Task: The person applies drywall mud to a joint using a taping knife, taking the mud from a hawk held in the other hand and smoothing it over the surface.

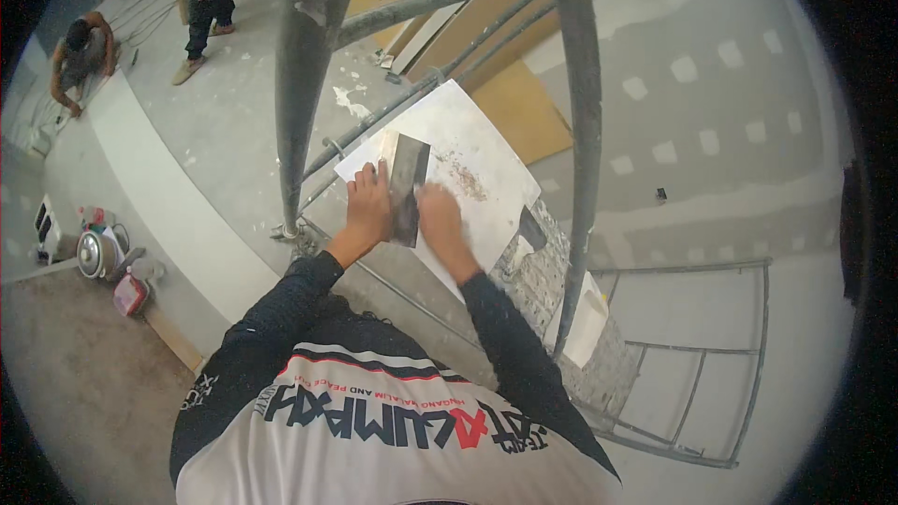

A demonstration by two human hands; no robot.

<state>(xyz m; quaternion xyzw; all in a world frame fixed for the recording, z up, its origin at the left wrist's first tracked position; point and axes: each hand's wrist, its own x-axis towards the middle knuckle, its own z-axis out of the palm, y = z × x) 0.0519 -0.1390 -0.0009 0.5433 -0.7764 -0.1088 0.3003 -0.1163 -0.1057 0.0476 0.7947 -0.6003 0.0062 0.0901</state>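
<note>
A wide, flat metal taping knife (409,182) with a pale strip along its left edge is held over a white board (505,145). My left hand (370,201) grips it from the left, fingers over the pale strip. Against its right side, my right hand (440,215) is closed and slightly blurred; what it holds is hidden. Brownish crumbs (468,180) lie on the board, right of the blade. Close to the board's lower right corner rests a dark, flat blade-like piece (533,228).
Scaffold tubes (582,112) rise around me, with a speckled platform (547,271) under the board. Below left, two people (89,51) are near a long white panel (178,187). A pot (94,252) and containers sit at left. Patched grey wallboard (711,131) is at right.
</note>
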